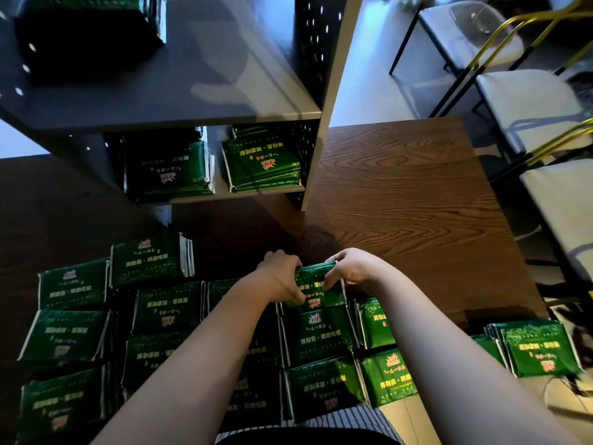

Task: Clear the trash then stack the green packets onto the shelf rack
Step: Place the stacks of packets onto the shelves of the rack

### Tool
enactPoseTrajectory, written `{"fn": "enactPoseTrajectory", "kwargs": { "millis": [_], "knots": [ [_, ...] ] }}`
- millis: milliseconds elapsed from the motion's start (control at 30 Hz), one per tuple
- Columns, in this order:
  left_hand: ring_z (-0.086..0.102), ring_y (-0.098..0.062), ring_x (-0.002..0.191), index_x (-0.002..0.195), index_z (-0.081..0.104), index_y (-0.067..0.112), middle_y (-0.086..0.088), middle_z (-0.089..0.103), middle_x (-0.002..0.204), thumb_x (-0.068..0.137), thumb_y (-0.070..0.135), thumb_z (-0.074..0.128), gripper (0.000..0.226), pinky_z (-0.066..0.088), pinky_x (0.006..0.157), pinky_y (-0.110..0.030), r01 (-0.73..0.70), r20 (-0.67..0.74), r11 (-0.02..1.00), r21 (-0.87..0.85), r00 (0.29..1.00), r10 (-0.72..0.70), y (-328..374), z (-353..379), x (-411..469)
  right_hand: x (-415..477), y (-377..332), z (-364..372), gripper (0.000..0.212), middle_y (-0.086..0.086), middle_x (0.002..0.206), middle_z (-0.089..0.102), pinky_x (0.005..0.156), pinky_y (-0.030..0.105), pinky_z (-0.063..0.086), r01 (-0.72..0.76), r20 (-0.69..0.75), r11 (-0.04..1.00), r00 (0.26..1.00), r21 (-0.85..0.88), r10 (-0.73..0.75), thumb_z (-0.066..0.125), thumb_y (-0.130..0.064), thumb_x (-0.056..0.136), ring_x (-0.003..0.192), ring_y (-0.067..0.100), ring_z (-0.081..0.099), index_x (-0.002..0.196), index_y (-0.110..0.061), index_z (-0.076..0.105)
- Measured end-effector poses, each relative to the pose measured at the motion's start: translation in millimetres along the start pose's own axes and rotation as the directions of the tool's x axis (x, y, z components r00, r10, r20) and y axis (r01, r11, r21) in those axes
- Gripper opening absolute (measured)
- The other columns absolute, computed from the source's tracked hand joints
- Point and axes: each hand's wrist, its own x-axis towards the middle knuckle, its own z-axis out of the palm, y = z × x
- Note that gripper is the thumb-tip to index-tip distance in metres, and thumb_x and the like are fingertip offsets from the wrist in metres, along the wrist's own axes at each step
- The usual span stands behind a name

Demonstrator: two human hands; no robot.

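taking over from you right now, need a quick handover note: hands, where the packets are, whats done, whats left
Left hand and right hand both grip one bundle of green packets at the far edge of the piles on the wooden table.
Done: two packet stacks sit on the lower shelf of the rack, and a shadowed stack on the upper shelf.
Left: shelve the held bundle, then the many table stacks. No trash that I can make out.

Blurred, unreadable print on the green packets
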Motion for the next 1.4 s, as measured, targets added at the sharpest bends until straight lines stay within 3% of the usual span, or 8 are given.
{"fn": "enactPoseTrajectory", "kwargs": {
  "millis": [100, 233, 367, 500, 1033, 1167, 1267, 1400],
  "knots": [
    [0.04, -0.026, 0.12, 0.134, 0.047, 0.025, -0.005, 0.045, 0.127, 0.071, 0.031, 0.083, 0.073, 0.043, 0.102, -0.043, -0.01, -0.012, 0.997, -0.082, 1.0, 0.009, -1.6, -0.7, 0.3, -4.5, -2.0, -5.9, 0.039, -0.001, 0.093, 0.068, 0.065, 0.026, 0.047, 0.052, 0.002, 0.998, 0.999, -0.046, -0.052, 0.084, -0.008, 0.068, 0.082, 0.014, 0.061, 0.105, -0.015, 0.071],
    [0.05, -0.026, 0.109, 0.125, 0.039, 0.025, -0.006, 0.051, 0.119, 0.072, 0.024, 0.081, 0.067, 0.049, 0.095, -0.047, -0.048, -0.115, 0.99, -0.134, 0.993, 0.033, 2.3, -7.6, 0.8, -3.7, -4.1, -11.7, 0.06, 0.002, 0.11, 0.062, 0.08, 0.034, 0.056, 0.149, -0.115, 0.988, 0.983, 0.029, -0.145, 0.083, -0.002, 0.069, 0.095, 0.018, 0.064, 0.117, -0.023, 0.054],
    [0.042, -0.03, 0.12, 0.138, 0.035, 0.022, -0.008, 0.043, 0.132, 0.079, 0.022, 0.072, 0.07, 0.042, 0.099, -0.042, -0.046, -0.377, 0.991, 0.124, 0.922, 0.09, 8.7, -2.3, -0.9, -1.0, 0.4, -4.3, 0.063, 0.001, 0.115, 0.057, 0.076, 0.036, 0.059, 0.325, -0.193, 0.944, 0.931, 0.054, -0.31, 0.075, 0.007, 0.066, 0.101, 0.023, 0.063, 0.115, -0.025, 0.053],
    [0.033, -0.031, 0.128, 0.148, 0.028, 0.023, -0.009, 0.033, 0.142, 0.087, 0.024, 0.064, 0.07, 0.034, 0.104, -0.04, -0.008, -0.393, 0.985, 0.171, 0.916, 0.076, 6.9, 21.5, 1.9, 3.7, 9.5, 8.5, 0.056, 0.001, 0.116, 0.054, 0.096, 0.035, 0.05, 0.333, -0.238, 0.93, 0.901, -0.154, -0.362, 0.074, 0.0, 0.063, 0.112, 0.018, 0.053, 0.109, -0.027, 0.056],
    [0.042, -0.028, 0.124, 0.148, 0.034, 0.029, -0.007, 0.041, 0.139, 0.081, 0.011, 0.066, 0.077, 0.041, 0.105, -0.043, -0.219, -0.421, 0.973, -0.073, 0.891, 0.169, -18.2, 23.4, -2.3, -6.3, 13.6, 24.3, 0.045, -0.006, 0.104, 0.061, 0.094, 0.044, 0.049, 0.343, -0.375, 0.913, 0.834, -0.221, -0.405, 0.065, -0.009, 0.067, 0.104, 0.021, 0.057, 0.1, -0.036, 0.053],
    [0.051, -0.016, 0.12, 0.148, 0.036, 0.03, -0.003, 0.051, 0.128, 0.075, 0.005, 0.075, 0.087, 0.04, 0.108, -0.03, -0.388, -0.599, 0.794, -0.468, 0.8, 0.037, -31.9, 4.7, -23.8, -20.6, 1.1, 18.9, 0.052, -0.006, 0.098, 0.064, 0.085, 0.042, 0.055, 0.405, -0.418, 0.913, 0.822, -0.049, -0.387, 0.064, -0.006, 0.068, 0.098, 0.023, 0.063, 0.106, -0.037, 0.047],
    [0.061, -0.004, 0.112, 0.144, 0.032, 0.036, 0.007, 0.059, 0.121, 0.079, 0.007, 0.079, 0.085, 0.048, 0.1, -0.021, -0.467, -0.598, 0.538, -0.702, 0.796, -0.089, -44.1, -7.3, -55.3, -33.1, -16.5, 13.6, 0.055, -0.013, 0.101, 0.064, 0.082, 0.016, 0.05, 0.473, -0.392, 0.879, 0.821, 0.057, -0.416, 0.072, 0.005, 0.075, 0.095, -0.001, 0.065, 0.117, -0.024, 0.05],
    [0.061, -0.009, 0.12, 0.141, 0.037, 0.03, 0.002, 0.065, 0.126, 0.082, 0.009, 0.079, 0.075, 0.047, 0.107, -0.039, -0.519, -0.599, 0.348, -0.781, 0.779, -0.184, -71.2, -19.6, -86.2, -54.1, -50.1, 14.6, 0.052, -0.012, 0.101, 0.069, 0.076, 0.008, 0.047, 0.53, -0.303, 0.839, 0.825, 0.123, -0.477, 0.076, -0.001, 0.077, 0.089, -0.008, 0.064, 0.119, -0.025, 0.056]
  ]
}}
